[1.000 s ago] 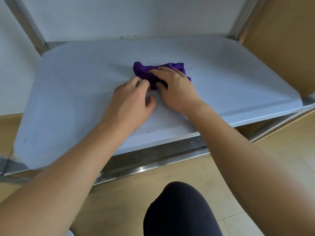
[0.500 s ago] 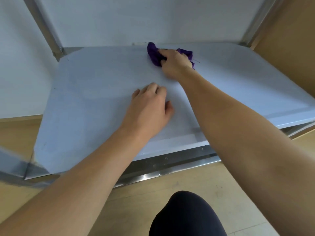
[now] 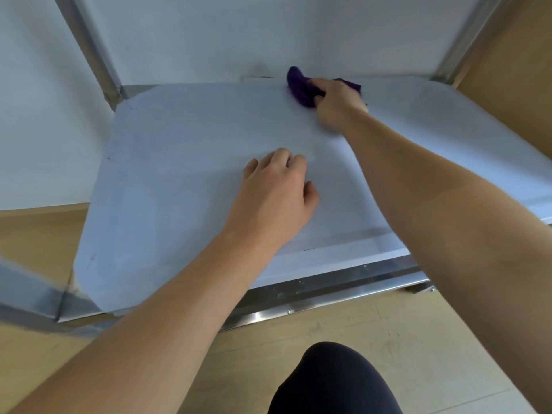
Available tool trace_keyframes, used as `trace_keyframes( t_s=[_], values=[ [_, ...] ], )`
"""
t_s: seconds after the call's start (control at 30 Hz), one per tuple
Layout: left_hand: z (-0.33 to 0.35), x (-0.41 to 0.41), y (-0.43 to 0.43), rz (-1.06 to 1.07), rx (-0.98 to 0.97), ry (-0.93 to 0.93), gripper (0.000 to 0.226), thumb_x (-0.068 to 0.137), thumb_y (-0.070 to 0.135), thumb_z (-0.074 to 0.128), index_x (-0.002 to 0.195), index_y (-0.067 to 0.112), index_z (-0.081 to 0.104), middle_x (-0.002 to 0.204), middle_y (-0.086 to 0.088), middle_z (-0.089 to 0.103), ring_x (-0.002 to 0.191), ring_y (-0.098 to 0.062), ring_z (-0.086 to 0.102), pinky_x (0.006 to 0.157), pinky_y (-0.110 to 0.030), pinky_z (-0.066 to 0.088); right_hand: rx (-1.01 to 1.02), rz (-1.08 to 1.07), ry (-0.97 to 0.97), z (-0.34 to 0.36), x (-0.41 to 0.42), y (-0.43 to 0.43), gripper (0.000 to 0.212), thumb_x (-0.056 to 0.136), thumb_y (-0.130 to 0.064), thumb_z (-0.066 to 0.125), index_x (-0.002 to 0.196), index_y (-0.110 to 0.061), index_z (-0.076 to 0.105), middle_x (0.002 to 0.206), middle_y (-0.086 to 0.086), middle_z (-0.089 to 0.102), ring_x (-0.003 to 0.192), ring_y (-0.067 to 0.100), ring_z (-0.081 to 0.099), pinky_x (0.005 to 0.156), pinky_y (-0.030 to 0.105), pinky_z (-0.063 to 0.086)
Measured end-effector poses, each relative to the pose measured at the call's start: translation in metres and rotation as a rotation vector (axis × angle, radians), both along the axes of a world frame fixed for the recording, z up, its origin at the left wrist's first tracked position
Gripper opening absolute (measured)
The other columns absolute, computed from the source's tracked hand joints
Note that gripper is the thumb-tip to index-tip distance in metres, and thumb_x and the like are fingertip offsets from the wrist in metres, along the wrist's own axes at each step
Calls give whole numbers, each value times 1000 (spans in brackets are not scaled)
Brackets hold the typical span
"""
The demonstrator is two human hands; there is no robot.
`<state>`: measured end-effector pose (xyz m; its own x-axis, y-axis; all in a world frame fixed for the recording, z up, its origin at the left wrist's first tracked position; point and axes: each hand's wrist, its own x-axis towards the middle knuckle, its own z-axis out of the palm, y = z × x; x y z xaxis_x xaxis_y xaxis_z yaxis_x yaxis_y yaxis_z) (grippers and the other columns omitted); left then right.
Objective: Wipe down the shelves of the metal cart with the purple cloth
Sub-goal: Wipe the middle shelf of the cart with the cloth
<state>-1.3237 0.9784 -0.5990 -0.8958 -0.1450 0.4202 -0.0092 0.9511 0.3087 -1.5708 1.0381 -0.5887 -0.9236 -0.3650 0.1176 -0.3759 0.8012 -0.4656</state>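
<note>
Your right hand (image 3: pixel 334 107) is closed around the bunched cloth (image 3: pixel 300 88), pressing it on the shelf (image 3: pixel 185 162) at its back edge. Your left hand (image 3: pixel 274 192) rests empty mid-shelf, fingers loosely curled. This shelf looks partly wiped; no other shelf shows.

bare forearms, no sleeves in view; knee (image 3: pixel 334 380) in dark, smooth fabric

your right hand (image 3: pixel 334 104) reached far forward, fingers clenched; your left hand (image 3: pixel 276 198) lay palm-down, fingers loosely curled.
</note>
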Motion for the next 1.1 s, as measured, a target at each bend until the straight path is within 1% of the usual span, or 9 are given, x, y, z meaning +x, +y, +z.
trace_keyframes(
  t_s=[0.17,0.3,0.37,0.43,0.5,0.57,0.73,0.9,1.1],
  values=[
    [0,0,0,-4,-8,-11,24,86,25,53,100,8,62,101,-8,61,92,-30,57,92,-42,43,32,3,13,3,14,-25,53,85,-34,42,134,-51,48,136,1,58,124,32,52,106,40,42],
    [2,2,0,0,-16,-25,21,87,27,54,98,10,61,99,-11,61,90,-32,57,89,-43,41,78,376,8,3,51,-80,48,92,-28,43,138,-41,50,136,-7,59,122,21,55,102,34,44],
    [3,2,-1,5,-6,-18,21,87,28,55,96,9,60,97,-11,61,86,-32,58,86,-43,42,84,443,-9,6,56,-90,45,97,-23,42,138,-41,50,131,-11,60,118,17,56,99,33,45],
    [1,1,-2,-1,-16,-20,24,88,28,54,100,8,61,100,-10,61,87,-32,58,88,-43,43,80,396,-6,8,54,-83,44,97,-25,43,136,-44,51,131,-13,59,119,16,54,100,31,44],
    [0,1,-5,-7,-13,-22,26,88,28,53,104,8,61,104,-9,61,90,-30,58,91,-42,44,35,272,-17,10,44,-64,45,87,-43,42,130,-48,55,132,-12,60,120,18,55,103,31,43],
    [0,1,-5,-10,1,-16,26,88,28,52,103,9,62,104,-7,60,91,-29,58,92,-40,44,-36,135,-7,8,28,-36,66,65,-65,32,125,-52,57,128,-6,64,117,20,58,104,33,44],
    [-2,-1,-4,-7,-5,-11,26,87,27,52,100,8,62,101,-6,61,91,-27,58,91,-38,44,-50,-142,-23,10,-4,42,70,60,-68,25,126,-58,48,132,3,61,123,34,53,109,44,38],
    [-2,-1,-5,0,-1,-7,25,86,28,52,98,9,62,100,-5,60,90,-26,58,89,-37,43,-43,-174,-38,10,2,45,54,88,-25,39,134,-52,47,134,8,58,125,36,49,110,47,36],
    [-1,1,-3,2,-12,-22,25,85,29,52,98,8,60,100,-7,59,89,-28,58,87,-37,42,73,61,42,8,69,29,50,94,-20,46,139,-41,48,140,5,55,125,33,51,101,37,43]
  ],
)
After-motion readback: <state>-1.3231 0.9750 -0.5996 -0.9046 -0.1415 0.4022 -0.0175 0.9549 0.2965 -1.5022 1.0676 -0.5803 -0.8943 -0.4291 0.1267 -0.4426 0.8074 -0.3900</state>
